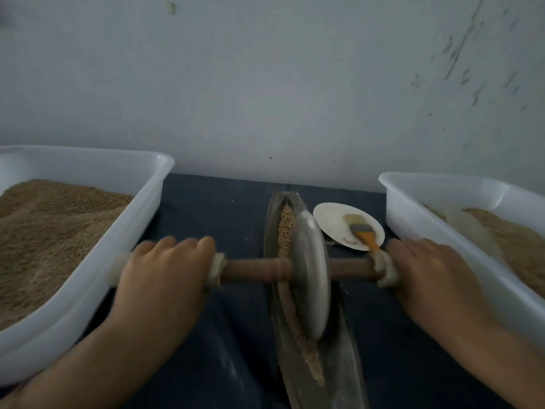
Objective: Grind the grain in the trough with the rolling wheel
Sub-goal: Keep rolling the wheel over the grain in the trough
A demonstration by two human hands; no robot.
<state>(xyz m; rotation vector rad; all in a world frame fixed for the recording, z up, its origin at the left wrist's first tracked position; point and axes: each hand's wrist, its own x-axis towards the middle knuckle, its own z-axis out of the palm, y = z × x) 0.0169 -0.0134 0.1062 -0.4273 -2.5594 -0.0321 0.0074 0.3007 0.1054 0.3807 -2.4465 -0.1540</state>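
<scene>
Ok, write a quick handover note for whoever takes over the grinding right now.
Left hand: grip round the axle's left end.
Right hand: grip round its right end.
Wheel stands upright mid-trough.
Grain beyond the wheel looks whole; the near part looks finer.
Brush lies on the plate, right of the trough.
Left: probably roll over the far grain.

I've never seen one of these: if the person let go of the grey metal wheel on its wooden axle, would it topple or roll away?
The grey metal wheel looks thick and probably heavy. Its thin rim sits in the narrow metal trough, so it would likely roll only along that. Let go, it might tip until the wooden axle caught.
</scene>
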